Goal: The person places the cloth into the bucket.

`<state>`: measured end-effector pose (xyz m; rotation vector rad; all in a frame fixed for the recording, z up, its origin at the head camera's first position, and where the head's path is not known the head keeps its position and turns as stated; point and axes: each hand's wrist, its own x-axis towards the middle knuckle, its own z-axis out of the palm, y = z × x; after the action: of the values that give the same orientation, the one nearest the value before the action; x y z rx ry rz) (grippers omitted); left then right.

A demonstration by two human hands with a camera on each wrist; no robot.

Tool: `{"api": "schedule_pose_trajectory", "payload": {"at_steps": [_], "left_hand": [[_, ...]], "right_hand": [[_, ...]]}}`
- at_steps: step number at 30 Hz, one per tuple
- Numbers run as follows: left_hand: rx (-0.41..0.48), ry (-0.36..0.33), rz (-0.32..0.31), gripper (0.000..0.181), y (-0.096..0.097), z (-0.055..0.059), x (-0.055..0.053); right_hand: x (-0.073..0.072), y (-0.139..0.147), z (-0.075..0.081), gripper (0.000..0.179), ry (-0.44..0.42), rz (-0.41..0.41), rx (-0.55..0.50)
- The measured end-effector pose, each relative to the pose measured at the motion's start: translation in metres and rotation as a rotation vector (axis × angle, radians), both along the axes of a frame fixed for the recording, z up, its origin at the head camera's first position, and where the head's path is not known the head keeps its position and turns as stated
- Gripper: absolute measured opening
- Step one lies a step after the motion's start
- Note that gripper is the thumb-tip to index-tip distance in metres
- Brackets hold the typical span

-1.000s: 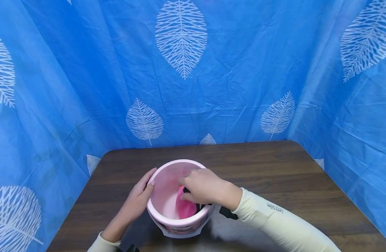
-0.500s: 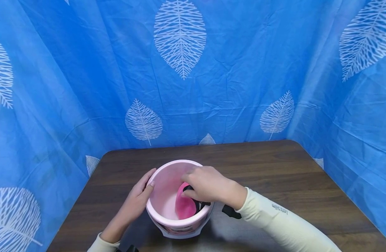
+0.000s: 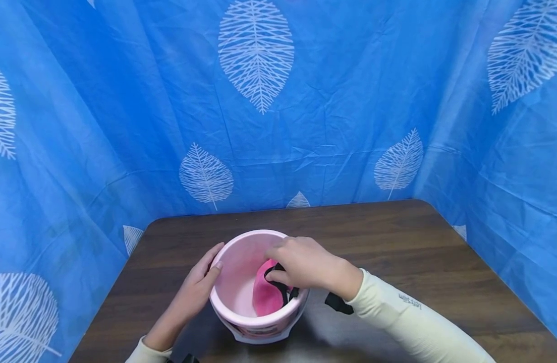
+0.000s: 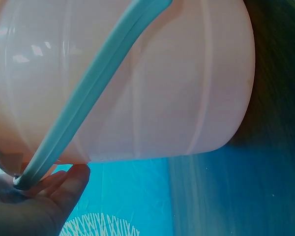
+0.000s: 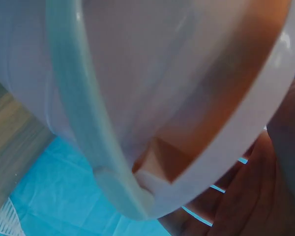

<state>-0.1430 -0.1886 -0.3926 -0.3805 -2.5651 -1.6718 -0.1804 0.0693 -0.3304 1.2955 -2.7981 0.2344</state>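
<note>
A pale pink bucket (image 3: 235,275) stands on the table, its mouth tipped toward the head camera. My left hand (image 3: 194,288) holds its left rim, thumb over the edge and fingers along the outside. Over the right rim reaches my right hand (image 3: 308,264), which pinches a bright pink piece with black edging (image 3: 266,298) inside; it looks soft, but its kind is unclear. The fingertips behind it are hidden. In the left wrist view the bucket's side wall (image 4: 162,88) fills the picture, and the handle (image 4: 88,98) hangs slanting across it.
A dark brown wooden table (image 3: 374,237) extends behind and to both sides of the bucket. Blue curtains (image 3: 333,101) with white leaf prints enclose the table at the back, left and right.
My right hand has shifted slightly right and up, and the pink and black piece has tilted up along the bucket's right wall. My left hand stays on the rim.
</note>
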Motion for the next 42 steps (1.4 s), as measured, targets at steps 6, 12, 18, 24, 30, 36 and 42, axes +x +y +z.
{"api": "schedule_pose_trajectory", "payload": {"at_steps": [6, 12, 18, 24, 30, 36, 42], "left_hand": [[0.008, -0.009, -0.002, 0.053, 0.001, 0.002, 0.001], [0.007, -0.009, -0.006, 0.053, 0.001, 0.002, 0.001], [0.004, -0.007, -0.008, 0.053, 0.002, 0.004, 0.0], [0.005, -0.009, -0.019, 0.054, 0.002, 0.006, 0.001], [0.005, -0.015, -0.023, 0.055, 0.002, 0.009, 0.001], [0.0, -0.019, -0.026, 0.055, 0.002, 0.009, 0.0], [-0.008, -0.019, -0.029, 0.056, 0.002, 0.011, -0.001]], "right_hand": [[0.001, 0.004, 0.003, 0.027, 0.006, -0.012, -0.016], [0.001, 0.007, 0.003, 0.026, 0.005, -0.008, -0.03], [0.001, 0.014, 0.003, 0.022, 0.052, 0.014, -0.08], [0.002, 0.02, 0.004, 0.023, 0.061, 0.015, -0.109], [0.003, 0.024, 0.004, 0.022, 0.056, 0.013, -0.13], [0.004, 0.029, 0.003, 0.024, 0.051, 0.0, -0.132], [0.006, 0.035, 0.005, 0.031, 0.044, -0.038, -0.158]]}}
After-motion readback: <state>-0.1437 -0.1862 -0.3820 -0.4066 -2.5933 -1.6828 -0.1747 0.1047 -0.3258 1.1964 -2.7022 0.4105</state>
